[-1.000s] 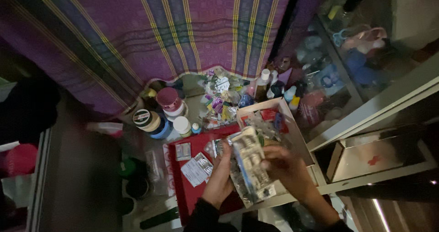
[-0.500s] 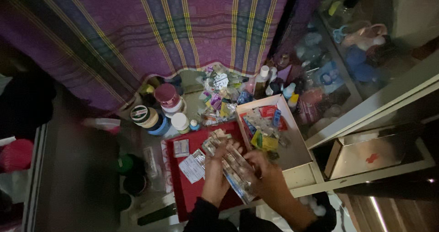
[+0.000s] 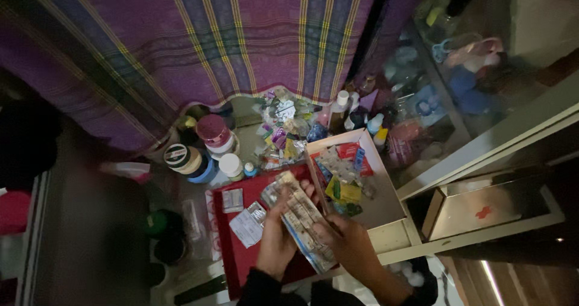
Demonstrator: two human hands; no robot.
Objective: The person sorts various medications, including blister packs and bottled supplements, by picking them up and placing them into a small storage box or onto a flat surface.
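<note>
Blister strips (image 3: 301, 221) | gripped by left hand (image 3: 276, 242) and right hand (image 3: 350, 245) | lower end hidden | box (image 3: 386, 206) contents dim

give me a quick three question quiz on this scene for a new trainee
1. True or false: both hands hold the stack of foil pill strips over the red tray.
2. Which thing lies to the right of the strips? A. the open cardboard box B. the red-lidded jar C. the plaid cloth
3. Fill in: the white-capped bottle stands just to the right of the ____ lidded jar.

Key:
1. True: the left hand and the right hand both grip the stack.
2. A
3. black
</note>
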